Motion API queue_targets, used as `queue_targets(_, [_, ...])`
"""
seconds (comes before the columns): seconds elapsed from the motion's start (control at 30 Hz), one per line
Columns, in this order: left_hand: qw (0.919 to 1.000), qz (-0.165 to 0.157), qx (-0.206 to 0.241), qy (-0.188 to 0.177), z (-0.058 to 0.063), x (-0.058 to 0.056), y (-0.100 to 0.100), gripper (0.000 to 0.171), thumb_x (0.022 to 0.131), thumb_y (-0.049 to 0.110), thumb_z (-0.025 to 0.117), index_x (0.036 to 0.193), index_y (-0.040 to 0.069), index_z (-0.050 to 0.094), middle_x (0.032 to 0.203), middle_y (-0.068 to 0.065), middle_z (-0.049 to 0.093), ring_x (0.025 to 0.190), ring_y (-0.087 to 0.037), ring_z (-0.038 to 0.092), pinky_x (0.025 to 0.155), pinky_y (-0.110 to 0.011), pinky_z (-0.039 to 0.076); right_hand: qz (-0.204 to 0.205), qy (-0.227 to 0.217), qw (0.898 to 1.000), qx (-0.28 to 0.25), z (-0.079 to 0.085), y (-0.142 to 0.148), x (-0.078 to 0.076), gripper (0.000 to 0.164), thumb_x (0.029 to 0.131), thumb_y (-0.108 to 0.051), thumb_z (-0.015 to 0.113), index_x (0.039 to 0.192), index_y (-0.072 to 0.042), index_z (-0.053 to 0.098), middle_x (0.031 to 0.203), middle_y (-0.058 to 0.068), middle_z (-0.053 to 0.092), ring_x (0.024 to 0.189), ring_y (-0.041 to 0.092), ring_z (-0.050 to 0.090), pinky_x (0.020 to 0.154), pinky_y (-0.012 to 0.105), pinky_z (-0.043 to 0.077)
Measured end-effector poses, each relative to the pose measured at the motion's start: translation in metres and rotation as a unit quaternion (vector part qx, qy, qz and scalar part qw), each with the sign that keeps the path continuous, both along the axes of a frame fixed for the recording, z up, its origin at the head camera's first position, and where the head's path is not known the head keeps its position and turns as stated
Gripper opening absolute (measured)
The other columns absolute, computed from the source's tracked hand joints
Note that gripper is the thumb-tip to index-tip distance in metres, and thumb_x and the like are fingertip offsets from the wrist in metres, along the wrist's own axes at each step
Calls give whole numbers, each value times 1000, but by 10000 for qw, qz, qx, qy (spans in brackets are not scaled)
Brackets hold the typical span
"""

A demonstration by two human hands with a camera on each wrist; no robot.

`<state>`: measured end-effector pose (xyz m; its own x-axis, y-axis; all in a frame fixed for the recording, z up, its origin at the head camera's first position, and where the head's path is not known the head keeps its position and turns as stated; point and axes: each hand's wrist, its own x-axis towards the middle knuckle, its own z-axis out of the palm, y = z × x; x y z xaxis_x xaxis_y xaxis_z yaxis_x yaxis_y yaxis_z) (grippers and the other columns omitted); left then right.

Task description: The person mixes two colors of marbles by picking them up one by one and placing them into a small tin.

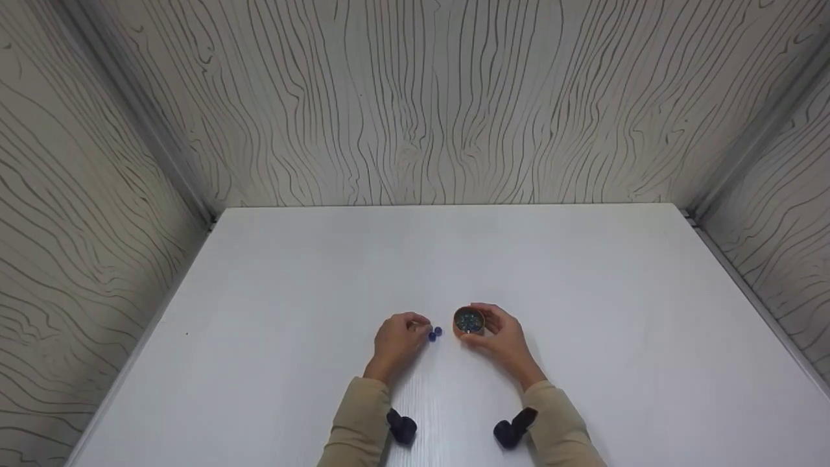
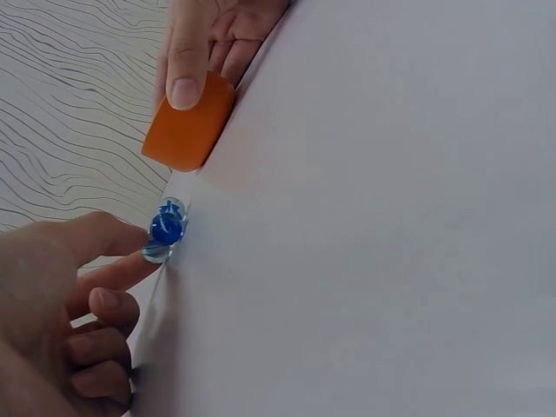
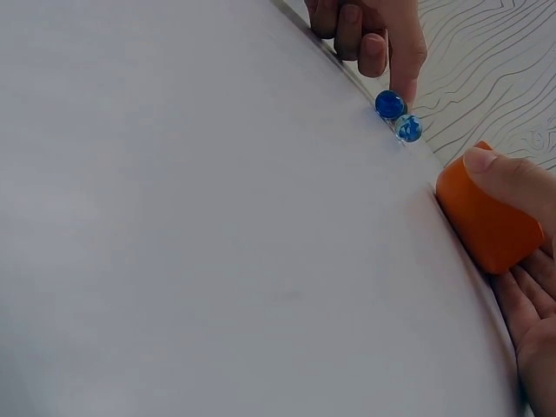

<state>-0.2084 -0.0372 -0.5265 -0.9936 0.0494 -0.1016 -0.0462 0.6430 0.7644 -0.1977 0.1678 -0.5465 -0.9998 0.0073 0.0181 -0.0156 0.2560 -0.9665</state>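
Note:
On the white table my right hand (image 1: 502, 340) holds a small orange cup (image 1: 459, 332), thumb on the near side and fingers round the far side. Its open top faces up, and several glassy blue-green marbles (image 1: 468, 320) show inside. To the left, my left hand (image 1: 399, 340) pinches a pale glass marble (image 2: 156, 253) between thumb and index fingertips, the other fingers curled. Right beside those fingertips are a dark blue marble (image 2: 166, 228) and a clear marble with blue swirls (image 3: 408, 129), close together between the hand and the cup.
The white table (image 1: 415, 259) reaches back to a wood-grain patterned wall (image 1: 415, 104), with similar panels on both sides. A black wrist camera (image 1: 402, 428) sticks out from the left sleeve, another black camera (image 1: 509, 433) from the right sleeve.

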Motion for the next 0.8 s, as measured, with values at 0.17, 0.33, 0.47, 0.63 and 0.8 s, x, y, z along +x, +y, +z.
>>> queue_targets(0.17, [9999,58,83,-63,1,1,1,15,89,21,62,96,15,74,105,-6,72,104,-25,65,94,-44,49,-14,-22,10000,78,1,0,0,60,71,-10,83,126,-4,59,134,16,58,132,33,51,110,39,40])
queue_targets(0.33, [9999,31,109,-60,1,1,0,15,88,20,62,96,14,74,106,-7,72,107,-27,65,96,-45,49,-21,-31,9999,95,1,-1,0,60,71,-10,83,126,-4,59,134,17,58,132,33,51,109,39,40])
queue_targets(0.47, [9999,23,150,-58,2,1,-2,15,88,21,63,96,14,74,104,-6,72,103,-25,65,94,-44,49,-34,-28,9999,113,0,0,-1,61,70,-9,83,126,-4,59,134,17,58,131,33,52,109,38,41])
queue_targets(0.63, [9998,-30,206,-24,2,1,-3,15,88,22,63,94,15,74,100,-5,72,98,-22,64,92,-43,49,-36,-35,9999,100,-1,0,-2,62,70,-11,84,126,-4,58,134,17,58,131,33,52,109,39,41])
queue_targets(0.8, [9997,-56,225,-21,2,1,-4,15,88,22,63,94,15,74,98,-4,72,99,-23,65,93,-44,49,-69,-44,9999,112,-2,1,-2,63,70,-13,84,126,-4,58,135,17,58,131,33,52,109,38,40])
